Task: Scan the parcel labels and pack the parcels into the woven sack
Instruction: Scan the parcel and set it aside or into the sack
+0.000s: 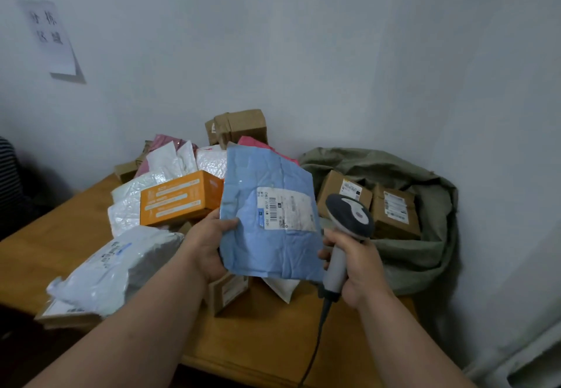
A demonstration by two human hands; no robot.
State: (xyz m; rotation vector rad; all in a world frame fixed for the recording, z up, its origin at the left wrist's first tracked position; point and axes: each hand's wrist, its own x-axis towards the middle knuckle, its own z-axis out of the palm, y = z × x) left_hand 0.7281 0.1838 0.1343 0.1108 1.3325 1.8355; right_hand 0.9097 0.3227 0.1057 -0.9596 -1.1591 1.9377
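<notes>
- The left hand (209, 242) is gripping a blue padded mailer (270, 220) by its left edge, thumb lying across the front, holding it upright above the wooden table (264, 336).
- A white shipping label (285, 208) with a barcode is facing the camera on the mailer's front, turned sideways.
- The right hand (361, 269) is wrapping its fingers around the grey handle of a barcode scanner (349, 214), whose dark head is sitting just beside the mailer's right edge; its cable (315, 348) is trailing down over the table's front edge.
- A green woven sack (425, 230) is lying open at the table's right end against the wall, with two brown cardboard boxes (394, 211) showing labels inside its mouth.
- Unpacked parcels are lying piled behind and left of the mailer: an orange box (179, 198), white bubble mailers (133, 202), pink bags (165, 145), a brown taped box (239, 126) on top at the back, and a grey-white poly bag (118, 266) nearest the left forearm.
- A small cardboard box (229, 292) is resting on the table under the left wrist.
- A paper notice (51, 35) is hanging on the wall at upper left.
</notes>
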